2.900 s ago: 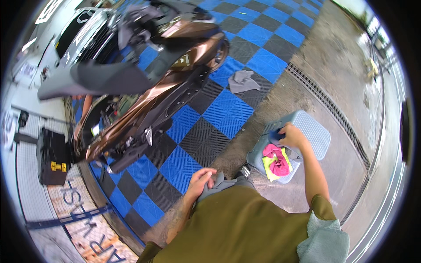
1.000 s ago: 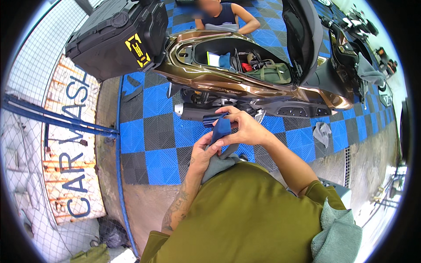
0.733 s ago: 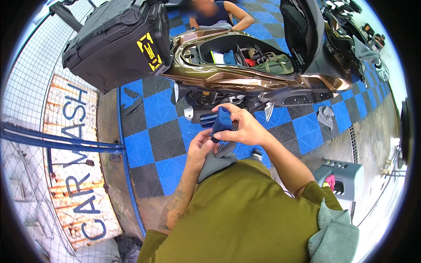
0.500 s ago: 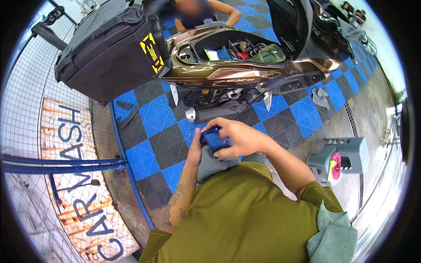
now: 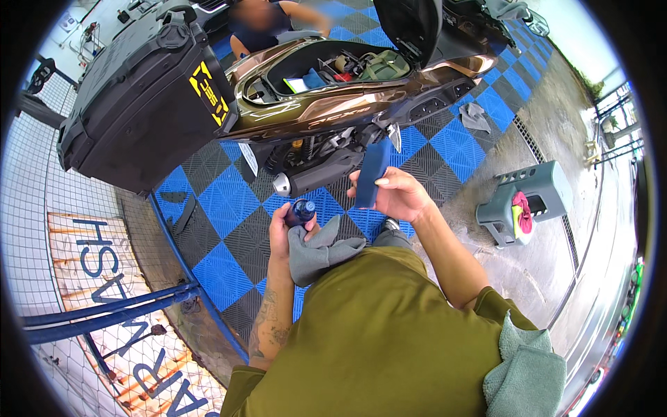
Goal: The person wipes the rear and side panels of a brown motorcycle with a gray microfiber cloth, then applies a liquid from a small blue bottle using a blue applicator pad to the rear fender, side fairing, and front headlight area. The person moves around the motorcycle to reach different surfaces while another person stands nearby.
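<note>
In front of my belly, my left hand [image 5: 280,235] is closed round a small dark blue bottle [image 5: 302,211], its top facing up. A grey cloth [image 5: 318,251] hangs from the same hand, against my olive shirt. My right hand [image 5: 404,197] is raised to the right of it. Between its thumb and fingers it grips a flat, dark blue rectangular block [image 5: 374,174], held on end; whether it is a sponge or a box I cannot tell. Beyond both hands stands a bronze-brown scooter [image 5: 313,115] with its seat up and several items in the open compartment.
A black top case [image 5: 146,104] juts out at the scooter's rear. Behind the scooter is another person [image 5: 260,28]. A grey stool [image 5: 517,201] with a pink and yellow cloth stands right. A grey rag [image 5: 474,117] lies on the blue and black floor tiles. Wire fencing [image 5: 42,160] runs along the left.
My hands were together round the blue thing; now they are apart. The right hand has moved up and right with the block, while the left keeps the bottle and cloth. The view has shifted.
</note>
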